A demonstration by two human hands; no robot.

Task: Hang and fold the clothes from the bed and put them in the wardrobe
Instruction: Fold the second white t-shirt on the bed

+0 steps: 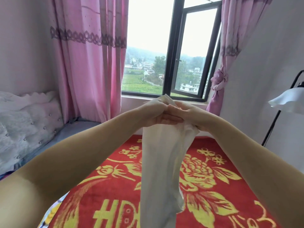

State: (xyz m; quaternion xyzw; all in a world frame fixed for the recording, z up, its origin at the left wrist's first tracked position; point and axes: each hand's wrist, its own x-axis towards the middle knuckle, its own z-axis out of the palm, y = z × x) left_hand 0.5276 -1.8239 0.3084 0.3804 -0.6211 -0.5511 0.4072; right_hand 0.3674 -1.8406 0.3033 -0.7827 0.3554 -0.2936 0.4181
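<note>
A: Head view. Both hands are raised over the bed's far edge, meeting at the top of the garment (160, 170), a thin white piece that may be tights. The left hand (158, 112) has its fingers curled round the top hem; the right hand (185, 115) grips the bunched cloth just beside it. The rest hangs straight down over the middle of the blanket (213, 186).

B: So how should the fold go?

A: I'd match the two top corners, keep the hang free of twist, then lower it flat on the blanket before halving. Thin cloth probably slips, so pinch firmly.

B: And the room?

A: Red and gold blanket across the bed, tufted headboard (24, 125) at the left edge, pink curtains (85, 63) round an open window (172, 55), lamp (287, 99) at right.
</note>
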